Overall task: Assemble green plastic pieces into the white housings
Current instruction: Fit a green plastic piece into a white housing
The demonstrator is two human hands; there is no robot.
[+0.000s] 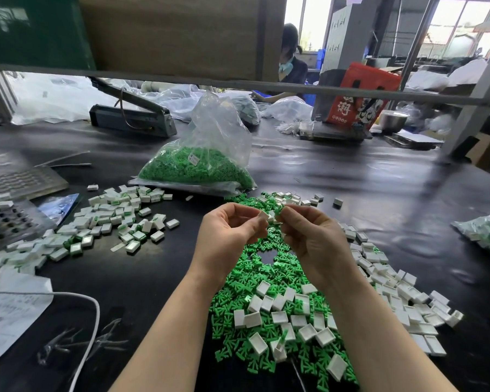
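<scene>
My left hand [227, 236] pinches a small white housing [264, 215] between thumb and fingertips. My right hand [309, 236] pinches a green plastic piece [279, 208] right against that housing, above the work pile. Below my hands a heap of loose green pieces [255, 267] spreads over the black table, mixed with empty white housings [280, 315]. More empty housings [393, 278] lie along the right of the heap. To the left sits a spread of housings with green inserts [111, 222].
A clear bag of green pieces [198, 165] stands behind the heap. A heat sealer [130, 117], perforated trays [17, 179], papers with a white cable [94, 306] at left, another bag [487, 233] at right. A person [290, 60] sits across the table behind a metal rail.
</scene>
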